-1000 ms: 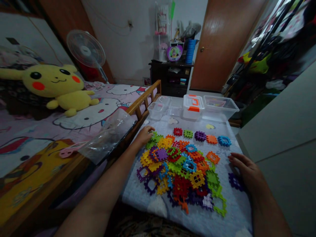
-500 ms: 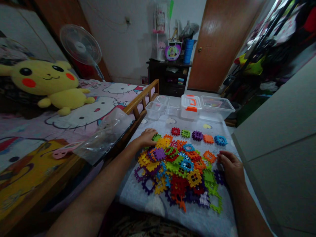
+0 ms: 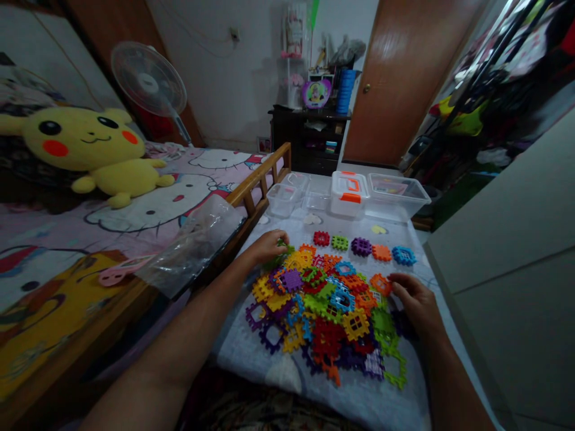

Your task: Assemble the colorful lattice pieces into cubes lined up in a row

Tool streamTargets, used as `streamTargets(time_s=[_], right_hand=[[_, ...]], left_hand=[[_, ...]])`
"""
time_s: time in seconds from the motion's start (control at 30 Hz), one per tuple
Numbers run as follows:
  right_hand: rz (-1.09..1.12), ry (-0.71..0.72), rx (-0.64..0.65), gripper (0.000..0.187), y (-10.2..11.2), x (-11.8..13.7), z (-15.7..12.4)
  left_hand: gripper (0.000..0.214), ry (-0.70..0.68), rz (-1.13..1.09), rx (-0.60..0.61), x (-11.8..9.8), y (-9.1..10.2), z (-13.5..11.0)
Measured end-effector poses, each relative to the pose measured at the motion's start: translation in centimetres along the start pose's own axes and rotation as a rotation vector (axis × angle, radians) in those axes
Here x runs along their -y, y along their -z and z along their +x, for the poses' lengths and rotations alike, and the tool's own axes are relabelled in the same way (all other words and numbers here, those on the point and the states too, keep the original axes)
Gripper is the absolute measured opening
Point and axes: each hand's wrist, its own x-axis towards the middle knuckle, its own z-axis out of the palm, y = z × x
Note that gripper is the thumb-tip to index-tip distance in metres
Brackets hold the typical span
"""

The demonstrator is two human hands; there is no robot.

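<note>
A heap of colourful plastic interlocking tiles (image 3: 326, 335) with notched edges lies on the cloth-covered table. At its far left side, my left hand (image 3: 269, 245) has its fingers curled on a green tile (image 3: 279, 258), partly hidden by them. My right hand (image 3: 417, 302) is at the heap's right side, thumb and forefinger closed at the edge of an orange tile (image 3: 380, 284). A dark purple tile (image 3: 402, 323) lies partly under that hand. Beyond the heap stands a row of joined pieces: red (image 3: 321, 238), green (image 3: 340, 242), purple (image 3: 361, 246), orange (image 3: 381, 252) and blue (image 3: 403, 255).
Clear plastic boxes (image 3: 283, 200) and a white-lidded box with orange latches (image 3: 349, 194) stand at the table's far end. A wooden bed rail (image 3: 260, 173) borders the left side. A plastic bag (image 3: 193, 245) lies on the bed.
My right hand has moved slightly left, bringing its fingertips onto the orange tile. My left hand's fingers have curled and lifted a little at the green tile.
</note>
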Motion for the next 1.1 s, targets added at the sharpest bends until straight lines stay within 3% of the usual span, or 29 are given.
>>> streamTargets(time_s=[0.17,0.27,0.37,0.5,0.6,0.77,0.93,1.1], right_hand=[[0.373,-0.137,-0.075,0.032,1.5,-2.2,0.5],[0.539,-0.194,-0.060,0.032,2.3,-3.0,0.9],[0.640,-0.188,-0.037,0.031,2.9,-3.4,1.3],[0.705,-0.197,-0.011,0.033,3.2,-3.6,1.5],[0.699,-0.194,-0.016,0.034,3.2,-3.7,1.6],[0.682,-0.174,-0.010,0.035,3.3,-3.8,1.9],[0.698,-0.187,0.019,0.035,3.4,-3.8,2.0],[0.648,-0.151,0.038,0.036,3.1,-3.0,1.4]], left_hand=[[0.010,0.071,-0.210,-0.141,-0.3,-0.6,0.3],[0.005,0.057,-0.156,-0.270,-0.9,-1.3,0.5],[0.005,-0.005,-0.040,-0.310,-1.8,-2.4,0.4],[0.015,-0.102,0.023,-0.159,-2.7,-3.5,-0.2],[0.040,-0.137,-0.028,-0.023,-2.5,-3.4,-1.0],[0.074,-0.030,-0.048,0.007,-0.4,-1.5,-1.8],[0.078,0.057,-0.001,0.158,1.9,-0.2,-1.1],[0.074,0.103,0.021,0.140,2.4,-0.6,0.0]])
